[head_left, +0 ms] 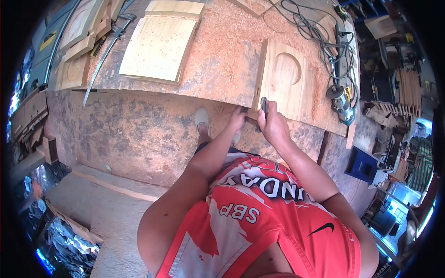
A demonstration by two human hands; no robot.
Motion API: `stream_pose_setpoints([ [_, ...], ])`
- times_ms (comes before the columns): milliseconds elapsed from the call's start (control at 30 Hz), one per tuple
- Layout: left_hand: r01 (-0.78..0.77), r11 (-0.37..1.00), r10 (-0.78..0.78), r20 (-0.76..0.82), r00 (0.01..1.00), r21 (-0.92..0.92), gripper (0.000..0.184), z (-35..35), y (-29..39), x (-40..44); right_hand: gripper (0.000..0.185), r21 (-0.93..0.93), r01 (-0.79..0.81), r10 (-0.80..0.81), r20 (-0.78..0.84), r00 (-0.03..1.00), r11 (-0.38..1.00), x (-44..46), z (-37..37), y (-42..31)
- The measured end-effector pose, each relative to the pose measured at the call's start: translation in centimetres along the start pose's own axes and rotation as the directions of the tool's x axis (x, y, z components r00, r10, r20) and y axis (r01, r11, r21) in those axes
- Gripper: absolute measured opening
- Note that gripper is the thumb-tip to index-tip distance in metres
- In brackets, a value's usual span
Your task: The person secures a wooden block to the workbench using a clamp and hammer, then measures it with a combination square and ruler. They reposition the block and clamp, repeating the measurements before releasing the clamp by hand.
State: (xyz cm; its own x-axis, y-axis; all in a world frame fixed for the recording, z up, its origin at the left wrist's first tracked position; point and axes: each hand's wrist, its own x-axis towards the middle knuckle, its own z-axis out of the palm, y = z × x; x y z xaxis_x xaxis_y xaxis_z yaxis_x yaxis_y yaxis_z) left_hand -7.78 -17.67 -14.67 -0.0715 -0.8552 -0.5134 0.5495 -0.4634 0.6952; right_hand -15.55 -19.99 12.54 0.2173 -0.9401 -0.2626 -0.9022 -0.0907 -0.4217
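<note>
A pale wooden board [282,76] with a round recess lies at the table's front edge. My right hand [276,124] is closed around a dark, narrow tool [263,104], upright against the board's near end; its exact kind is hard to make out. Just left of it, my left hand [237,119] has its fingers bent and pressed together at a small wooden piece [252,113] by the board's near corner. Part of that piece is hidden by my hands, and I cannot tell whether it is separate from the board.
Stacked wooden panels [160,48] lie on the shaving-strewn table [222,69]. A long bar clamp [104,58] and more recessed boards [74,72] are at left. A green power tool [342,106], tangled cables [303,25] and a power strip [345,51] line the right edge.
</note>
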Motion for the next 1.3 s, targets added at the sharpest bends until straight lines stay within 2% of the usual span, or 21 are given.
stream_pose_setpoints([
  [233,-0.004,1.0,0.004,0.001,1.0,0.009,0.044,0.1,-0.1,0.2,0.034,-0.017,0.004,-0.004,-0.012,1.0,1.0,0.6,-0.3,0.2],
  [400,0.059,0.998,-0.059,-0.001,0.998,-0.015,0.044,0.2,0.5,-0.2,0.034,-0.009,-0.027,0.027,0.029,0.999,1.0,0.6,-0.2,0.3],
  [500,0.003,1.0,-0.003,-0.009,1.0,0.017,0.044,0.2,0.6,-0.2,0.033,0.025,-0.034,0.034,-0.006,0.999,0.999,0.6,0.3,0.7],
  [700,0.042,0.999,-0.042,-0.004,0.999,0.004,0.044,0.9,1.6,-0.8,0.04,0.01,-0.06,0.06,0.021,0.998,0.998,0.6,0.0,0.8],
  [767,0.036,0.999,-0.035,-0.019,0.999,0.014,0.042,1.0,1.4,-0.9,0.044,0.026,0.044,-0.043,-0.031,0.999,0.999,0.1,-0.2,1.1],
  [800,0.026,0.999,-0.025,-0.033,0.999,0.023,0.04,1.1,1.4,-0.8,0.044,0.032,0.036,-0.035,-0.032,0.999,0.999,-0.4,-1.0,0.8],
  [867,0.018,0.997,-0.015,-0.044,0.999,0.08,0.038,0.3,-0.4,0.4,0.043,0.162,-0.062,0.058,0.031,0.998,0.985,-2.0,-2.9,0.4],
  [900,0.006,0.992,0.002,-0.056,0.998,0.129,0.035,-0.1,-1.0,0.7,0.033,0.262,0.007,0.002,-0.036,0.999,0.965,-2.9,-2.4,2.1],
  [933,0.009,0.989,-0.002,-0.048,0.999,0.145,0.035,0.0,-0.8,0.7,0.033,0.274,0.0,0.013,-0.046,0.999,0.962,-3.8,-1.5,4.1],
  [1000,0.073,0.982,-0.055,-0.108,0.993,0.173,0.033,0.5,0.0,0.1,0.021,0.472,-0.068,0.023,0.101,0.995,0.879,-5.3,1.1,8.8],
  [1033,0.088,0.98,-0.067,-0.12,0.991,0.18,0.03,0.7,0.4,-0.2,0.021,0.489,-0.076,0.036,0.09,0.995,0.869,-5.9,2.8,11.5],
  [1100,0.088,0.981,-0.067,-0.12,0.99,0.175,0.027,0.9,1.0,-0.6,0.017,0.436,-0.176,0.069,0.249,0.966,0.883,-7.1,7.1,16.4],
  [1133,0.082,0.986,-0.064,-0.129,0.99,0.146,0.023,1.0,1.4,-0.9,0.017,0.465,-0.19,0.083,0.24,0.967,0.865,-7.3,9.6,18.3],
  [1167,0.129,0.983,-0.113,-0.124,0.986,0.132,0.014,1.5,2.4,-1.5,0.012,0.426,-0.098,0.009,0.207,0.978,0.899,-7.1,12.1,20.2],
  [1200,0.143,0.975,-0.124,-0.117,0.985,0.17,0.014,1.2,2.3,-1.3,0.006,0.381,-0.006,-0.065,0.175,0.982,0.925,-6.5,13.7,21.5],
  [1233,0.158,0.982,-0.145,-0.116,0.983,0.108,0.015,0.4,1.7,-1.1,0.01,0.308,-0.093,-0.007,0.31,0.951,0.947,-5.4,14.3,21.8],
  [1267,0.173,0.984,-0.167,-0.118,0.979,0.045,0.015,-0.4,1.0,-0.9,0.015,0.337,-0.037,-0.04,0.22,0.975,0.941,-4.5,17.0,22.6],
  [1300,0.115,0.991,-0.115,-0.012,0.993,0.065,0.021,-3.3,-1.8,0.7,0.019,0.355,0.026,-0.073,0.12,0.99,0.935,-3.2,20.6,24.0],
])
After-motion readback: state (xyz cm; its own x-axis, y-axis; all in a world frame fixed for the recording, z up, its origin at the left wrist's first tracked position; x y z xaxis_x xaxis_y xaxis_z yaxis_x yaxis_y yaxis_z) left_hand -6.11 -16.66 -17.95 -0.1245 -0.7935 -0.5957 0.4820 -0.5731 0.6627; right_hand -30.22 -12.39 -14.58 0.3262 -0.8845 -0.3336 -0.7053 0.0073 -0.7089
